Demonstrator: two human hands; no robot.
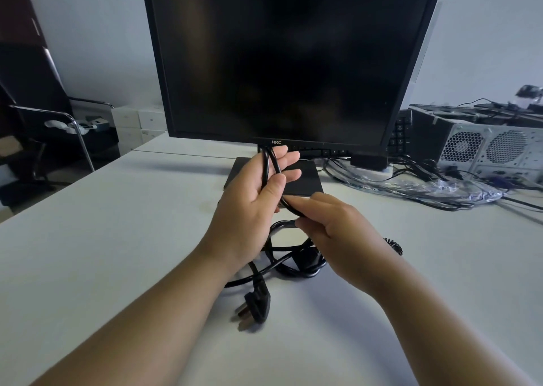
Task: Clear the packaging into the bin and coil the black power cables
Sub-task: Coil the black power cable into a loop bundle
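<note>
Spreading under everything is the pale table (117,238), and on it, straight ahead of me, stands the dark monitor (288,62) on its flat black base (302,180). Off to my right, a grey computer case (484,144) lies on the table among loose wires. A black chair (44,127) with a metal frame sits beyond the table's left edge. Between the monitor base and the case lies the clear plastic packaging (440,188), crumpled over a bundle of cables.

The black power cable (293,265) lies in loose, overlapping loops on the table just in front of the base, right below my hands. My left hand (249,203) is raised above it, fingers curled round a loop of the cable with the thumb pressed against it, so two strands run up through my palm. My right hand (338,227) is just beside it, pinching the same cable between thumb and fingertips where it bends out of the loop. The cable's plug (255,300) rests on the table near my left forearm, prongs pointing left. A small black twisted tie (393,244) lies just right of my right hand.
</note>
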